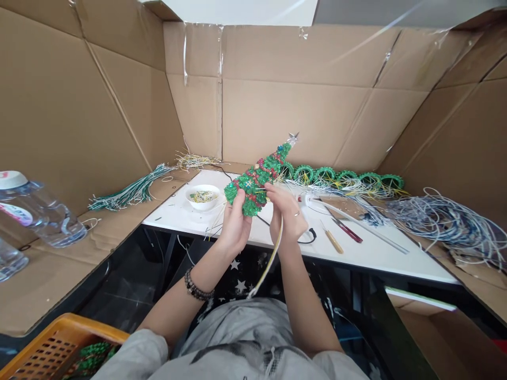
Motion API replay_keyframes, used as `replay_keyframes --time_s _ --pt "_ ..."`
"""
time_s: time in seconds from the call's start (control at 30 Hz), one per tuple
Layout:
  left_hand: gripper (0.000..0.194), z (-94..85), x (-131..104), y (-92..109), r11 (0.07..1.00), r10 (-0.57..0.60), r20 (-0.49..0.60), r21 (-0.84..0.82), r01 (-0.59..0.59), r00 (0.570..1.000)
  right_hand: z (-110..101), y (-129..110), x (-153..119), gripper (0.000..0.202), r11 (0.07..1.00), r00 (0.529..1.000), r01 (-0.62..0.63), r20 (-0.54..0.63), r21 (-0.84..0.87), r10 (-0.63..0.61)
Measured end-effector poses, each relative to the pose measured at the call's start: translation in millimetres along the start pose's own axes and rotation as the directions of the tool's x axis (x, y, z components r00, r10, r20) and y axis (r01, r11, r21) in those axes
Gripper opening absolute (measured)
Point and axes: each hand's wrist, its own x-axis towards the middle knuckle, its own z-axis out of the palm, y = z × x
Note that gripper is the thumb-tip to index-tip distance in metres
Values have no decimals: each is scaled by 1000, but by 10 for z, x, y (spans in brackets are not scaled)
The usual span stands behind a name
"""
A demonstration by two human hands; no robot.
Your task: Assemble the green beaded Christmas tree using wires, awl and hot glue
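A small green Christmas tree [253,182] with red garland and a silver star [293,138] leans to the upper right above the table. My left hand [236,224] is closed around its lower edge, thumb on the front. Close against the tree's right side, my right hand [288,214] has its fingers pinched together at thin wire ends. From that hand a yellow-and-white wire [273,258] runs down toward my lap. Exactly what the right fingertips grip at the tree is too small to make out.
On the white table [380,258] lie an awl [331,237], red-handled tweezers [348,229] and a white bowl [202,198] of small wired pieces. Green rings [344,177] line the back. Wire bundles [447,221] lie right, bottles [43,211] left, an orange basket [59,343] below.
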Motion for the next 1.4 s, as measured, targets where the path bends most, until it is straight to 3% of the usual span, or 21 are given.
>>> replay_keyframes --time_s 0.17,0.47,0.83,1.13,1.4 --pt "23 -10 -6 1 1000 9 7 10 -9 1000 -8 6 0 39 986 994 112 32 -122 -109" --pt "18 -15 -7 -12 1000 11 -7 9 -11 1000 -3 34 -10 35 988 995 100 4 -115 -100" --pt "10 -26 20 -20 998 63 3 7 -63 998 -57 -17 5 35 986 990 132 60 -104 -127" --pt "25 -35 -6 -59 994 77 -2 80 -77 997 -3 -25 69 50 974 995 94 38 -206 -88" --pt "35 -73 6 -86 963 212 105 149 -226 972 -31 -102 71 52 974 999 7 37 -225 1"
